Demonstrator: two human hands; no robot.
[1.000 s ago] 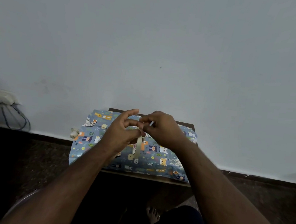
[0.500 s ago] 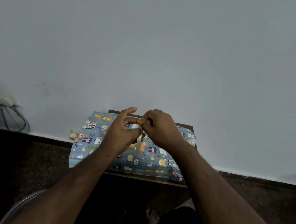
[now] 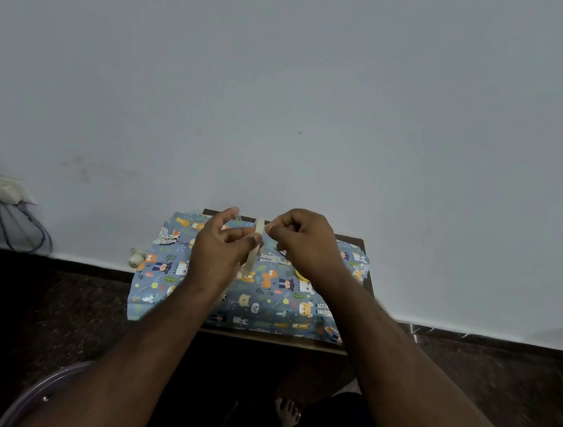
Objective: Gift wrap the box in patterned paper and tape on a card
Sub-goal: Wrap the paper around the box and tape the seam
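Small dark brown wooden table [image 3: 356,243], rectangular, set against the pale wall, standing on a dark floor [image 3: 58,302]. Top almost wholly covered by a blue sheet of wrapping paper printed with cartoon animals [image 3: 264,301], lying flat and overhanging the left edge. Bare wood shows only along the far rim, right corner and near edge.

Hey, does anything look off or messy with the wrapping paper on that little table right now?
Slightly. The patterned paper overhangs the small table on the left, and its far left corner is folded over. Otherwise nothing looks spilled or torn. Both hands, left hand and right hand, hold a tape roll above it.
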